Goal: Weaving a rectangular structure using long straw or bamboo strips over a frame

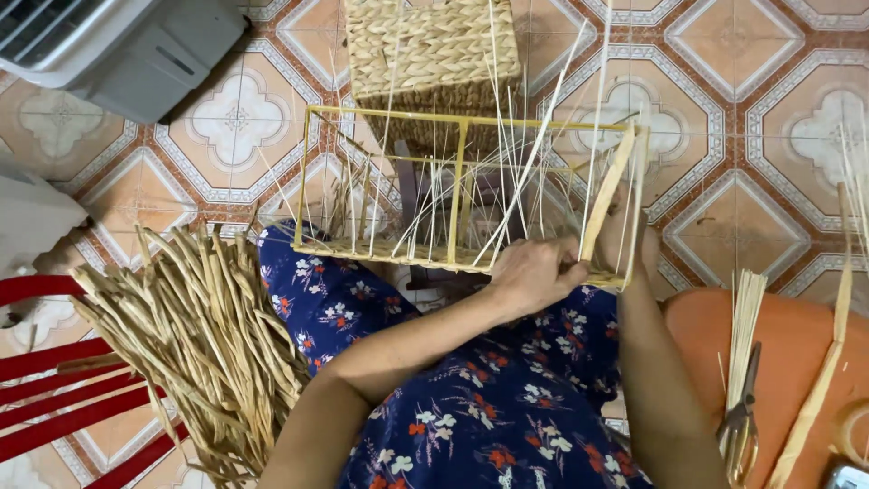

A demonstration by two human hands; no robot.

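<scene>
Head view is showing a yellow wire frame resting across the person's lap, thin pale reed stakes sticking up from its near rail, a woven strip building along that bottom edge. Left hand is closing on the weave near the frame's right corner, fingers pinching strands against the rail. Right hand is sitting behind the right end of the frame, mostly hidden by the stakes and a flat fibre strand leaning up there; cannot tell whether it is gripping or loose. Judging from this, doing the step well is calling for keeping the flat strand taut, pressing each pass down tight on the rail, and holding the frame from tipping while the corner is being turned; the thin stakes look springy and brittle, so bending them gently matters. Further out, a bundle of dried fibre strands is lying at the left over a red slatted chair. A finished woven basket is standing on the tiled floor beyond the frame. At right, an orange cushion is carrying a small sheaf of reeds and scissors. A grey appliance is sitting top left.
</scene>
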